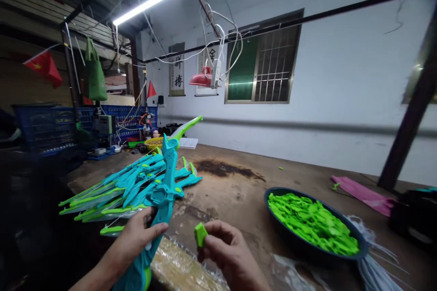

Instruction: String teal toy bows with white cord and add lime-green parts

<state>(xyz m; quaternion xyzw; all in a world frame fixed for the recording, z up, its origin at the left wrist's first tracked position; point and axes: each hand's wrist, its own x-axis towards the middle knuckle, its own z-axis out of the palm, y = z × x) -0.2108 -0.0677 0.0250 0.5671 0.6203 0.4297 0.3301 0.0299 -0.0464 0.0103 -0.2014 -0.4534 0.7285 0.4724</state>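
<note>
You are looking down and forward across a worn brown workbench (239, 191) in a dim workshop lit by a fluorescent tube overhead.

Your left hand (136, 236) is closed around the grip of a teal toy bow (164, 191), which you hold upright and tilted away from you; its pale green upper limb rises toward the far wall. Your right hand (227, 248) pinches a small green plastic piece (200, 234) between thumb and fingertips, just to the right of the bow's grip and not yet touching it.

Behind the bow, to your left, a pile of similar bows (116, 191) lies fanned out on the bench, teal bodies with green tips. Whether those already carry their green pieces is too small to tell. To your right sits a dark round basin (362, 248) heaped with many more bright green pieces (310, 223), near your right hand but apart from it.

By the look of things, the work is in the middle of a long run: the pile suggests many bows already handled, the full basin suggests plenty of pieces remaining, and the piece in your fingers does not appear to be fitted to the bow in hand.

Clear plastic wrap (180, 268) covers the bench edge below your hands. A pink cloth (362, 193) lies farther right, and blue crates (51, 127) stand at the far left.
</note>
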